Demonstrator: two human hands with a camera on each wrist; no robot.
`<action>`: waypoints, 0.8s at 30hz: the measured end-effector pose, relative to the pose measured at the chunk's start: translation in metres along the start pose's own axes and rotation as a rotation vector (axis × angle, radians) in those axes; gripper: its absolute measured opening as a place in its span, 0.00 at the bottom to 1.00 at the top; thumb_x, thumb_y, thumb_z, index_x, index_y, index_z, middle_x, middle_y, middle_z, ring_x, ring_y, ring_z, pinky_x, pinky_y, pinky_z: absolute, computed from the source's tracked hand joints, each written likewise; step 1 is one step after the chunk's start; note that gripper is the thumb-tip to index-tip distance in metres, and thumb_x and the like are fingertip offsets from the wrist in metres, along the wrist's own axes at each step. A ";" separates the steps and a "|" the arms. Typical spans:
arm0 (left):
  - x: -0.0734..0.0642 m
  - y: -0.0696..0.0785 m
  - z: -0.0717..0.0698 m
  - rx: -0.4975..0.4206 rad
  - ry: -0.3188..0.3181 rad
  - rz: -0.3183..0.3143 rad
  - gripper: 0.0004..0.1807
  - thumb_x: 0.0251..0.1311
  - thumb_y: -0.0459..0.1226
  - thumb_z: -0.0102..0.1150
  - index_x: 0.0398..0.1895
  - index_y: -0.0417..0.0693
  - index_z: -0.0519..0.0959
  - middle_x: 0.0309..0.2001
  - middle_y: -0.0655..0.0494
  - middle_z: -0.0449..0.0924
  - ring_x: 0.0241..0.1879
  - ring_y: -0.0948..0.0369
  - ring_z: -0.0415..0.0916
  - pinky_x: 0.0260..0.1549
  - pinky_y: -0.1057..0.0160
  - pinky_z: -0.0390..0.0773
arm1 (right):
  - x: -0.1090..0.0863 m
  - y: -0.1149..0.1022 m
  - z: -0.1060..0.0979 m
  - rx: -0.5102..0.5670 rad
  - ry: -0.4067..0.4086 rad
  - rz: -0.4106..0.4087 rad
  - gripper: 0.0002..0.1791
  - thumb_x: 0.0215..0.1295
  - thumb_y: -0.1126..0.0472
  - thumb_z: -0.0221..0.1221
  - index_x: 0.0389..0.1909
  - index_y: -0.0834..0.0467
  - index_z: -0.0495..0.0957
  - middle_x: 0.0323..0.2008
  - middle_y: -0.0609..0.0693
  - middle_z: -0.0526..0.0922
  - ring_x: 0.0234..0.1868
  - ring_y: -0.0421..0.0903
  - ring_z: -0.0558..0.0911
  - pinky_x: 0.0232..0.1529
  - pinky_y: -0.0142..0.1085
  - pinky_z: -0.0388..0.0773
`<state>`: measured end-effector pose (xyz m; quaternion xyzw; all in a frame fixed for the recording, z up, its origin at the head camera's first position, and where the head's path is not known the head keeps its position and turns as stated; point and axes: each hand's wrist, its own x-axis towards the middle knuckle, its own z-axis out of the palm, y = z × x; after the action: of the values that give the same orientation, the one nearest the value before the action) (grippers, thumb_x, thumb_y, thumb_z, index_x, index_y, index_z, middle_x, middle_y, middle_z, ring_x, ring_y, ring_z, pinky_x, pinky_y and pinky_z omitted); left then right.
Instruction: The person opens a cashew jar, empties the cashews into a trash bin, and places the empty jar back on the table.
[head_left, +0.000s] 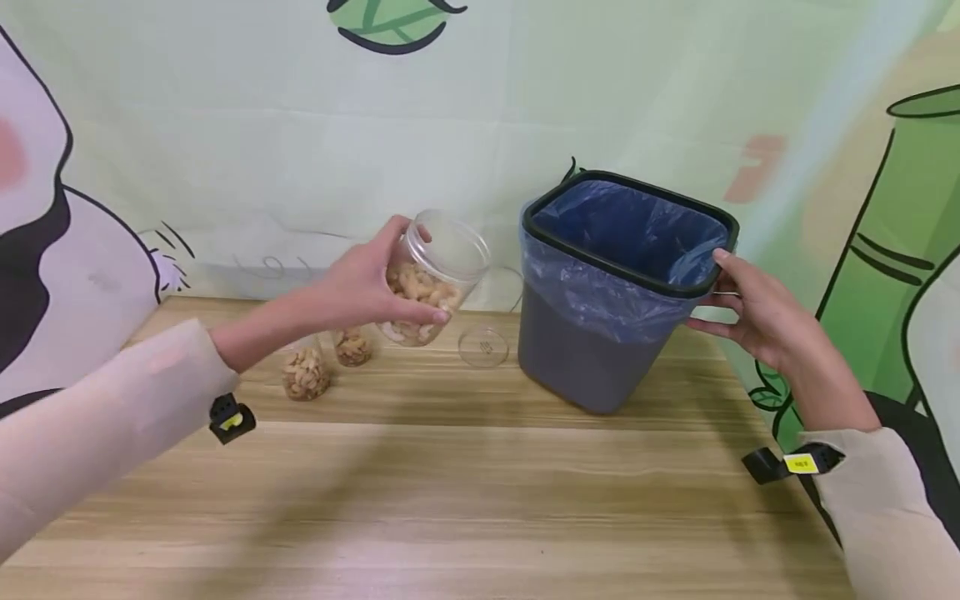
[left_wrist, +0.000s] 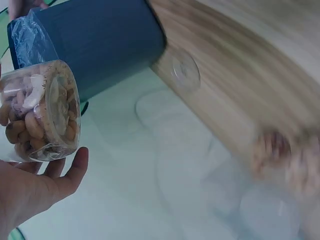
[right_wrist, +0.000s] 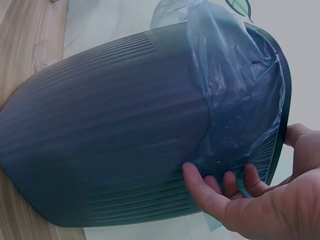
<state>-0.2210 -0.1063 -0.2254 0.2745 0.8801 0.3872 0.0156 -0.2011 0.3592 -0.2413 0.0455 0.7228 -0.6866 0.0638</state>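
The cream-sleeved left arm (head_left: 142, 417) stretches inward from the left, its bare left hand (head_left: 367, 283) curved in a grip, thumb set apart from the fingers. The cream-sleeved right arm (head_left: 885, 500) angles up from the lower right, its bare right hand (head_left: 768, 317) pinching, thumb above the spread fingers.

1. The head view looks from above, forward and downward, over the table (head_left: 487, 500) to the printed backdrop (head_left: 300, 125); it is the farthest.
2. The left wrist view, strongly tilted, is near to the jar (left_wrist: 30, 115) and sees its base.
3. The right wrist view, turned sideways, faces closely the side of the bin (right_wrist: 110, 135).
4. All three views share this bin.
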 end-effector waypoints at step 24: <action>0.019 0.083 -0.054 0.341 -0.024 0.011 0.53 0.47 0.57 0.78 0.68 0.47 0.55 0.50 0.45 0.79 0.44 0.53 0.82 0.41 0.56 0.82 | -0.001 0.000 0.000 0.049 0.016 -0.083 0.23 0.74 0.44 0.56 0.52 0.56 0.61 0.44 0.47 0.73 0.42 0.43 0.78 0.43 0.38 0.85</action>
<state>-0.2110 -0.0873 -0.1271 0.2828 0.9311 0.2291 -0.0227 -0.2000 0.3589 -0.2416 0.0228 0.7076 -0.7057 0.0284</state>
